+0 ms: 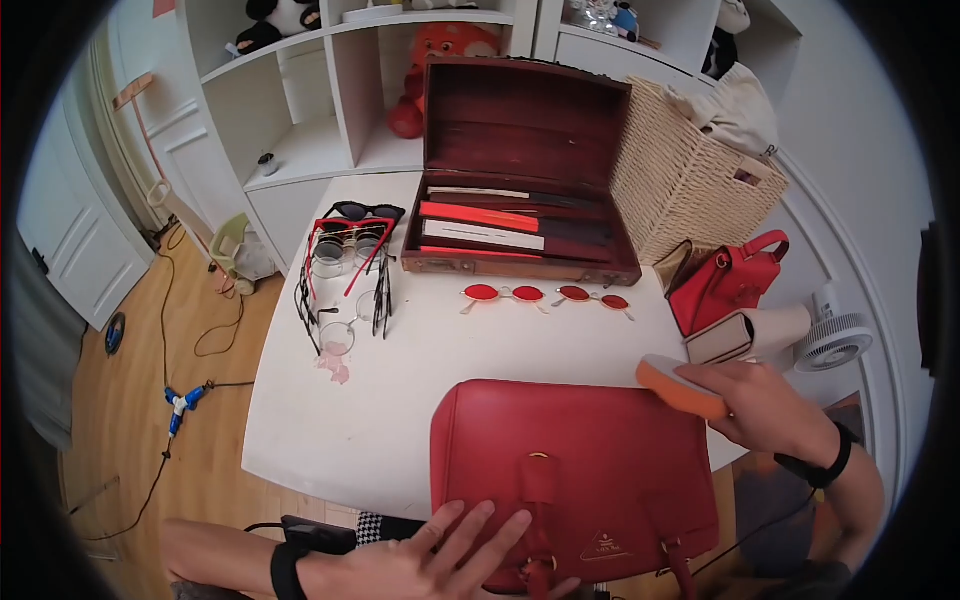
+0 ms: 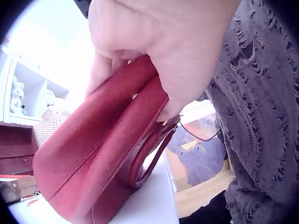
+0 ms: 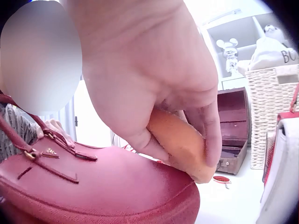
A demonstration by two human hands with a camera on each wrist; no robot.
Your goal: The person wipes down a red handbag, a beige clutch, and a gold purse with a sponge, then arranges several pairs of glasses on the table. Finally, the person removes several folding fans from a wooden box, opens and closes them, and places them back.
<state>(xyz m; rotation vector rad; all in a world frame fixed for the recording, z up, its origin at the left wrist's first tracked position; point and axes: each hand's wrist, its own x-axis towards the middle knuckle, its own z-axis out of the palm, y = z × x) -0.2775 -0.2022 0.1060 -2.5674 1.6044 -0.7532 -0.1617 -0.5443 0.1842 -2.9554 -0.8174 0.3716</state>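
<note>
A red handbag (image 1: 600,440) lies on its side at the table's front, its handles toward the person. My left hand (image 1: 445,555) grips the bag's top edge, fingers spread over the upper face. In the left wrist view, the left thumb and palm (image 2: 182,51) close round the red leather (image 2: 107,126) near the opening. My right hand (image 1: 765,405) holds an orange sponge (image 1: 682,390) with a greyish upper side at the bag's far right corner. In the right wrist view, thumb and fingers pinch the sponge (image 3: 180,140) against the bag's edge.
Behind the bag, an open dark-red wooden case (image 1: 520,265) stands on the white table (image 1: 330,430). Red-lensed sunglasses (image 1: 503,293) lie before it; several glasses (image 1: 350,240) cluster left. At right are a small red bag (image 1: 725,285), a fan (image 1: 835,342) and a wicker basket (image 1: 680,170).
</note>
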